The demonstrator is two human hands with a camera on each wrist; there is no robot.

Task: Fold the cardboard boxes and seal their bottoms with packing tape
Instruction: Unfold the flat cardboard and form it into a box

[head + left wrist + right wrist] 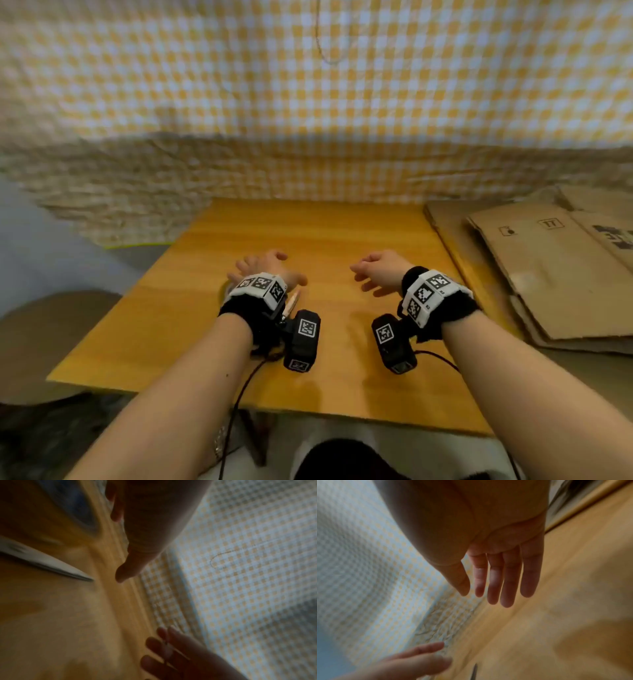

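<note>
Flattened cardboard boxes [548, 274] lie stacked to the right of the wooden table [308, 229], some with black printed marks. My left hand [263, 265] hovers over the table's middle with relaxed fingers and holds nothing; its thumb [123, 574] shows in the left wrist view. My right hand [375, 270] hangs beside it, a hand's width away, fingers [506, 581] straight and empty. A pale pointed blade, probably scissors [292, 301], lies on the table under my left wrist [51, 563]. A blurred bluish round object [75, 507] sits by the left hand; I cannot tell what it is.
A yellow-and-white checked cloth [308, 102] hangs behind the table and drapes to the left. A round brown stool [44, 335] stands at the left. Black cables [239, 397] run from both wrist cameras over the table's near edge.
</note>
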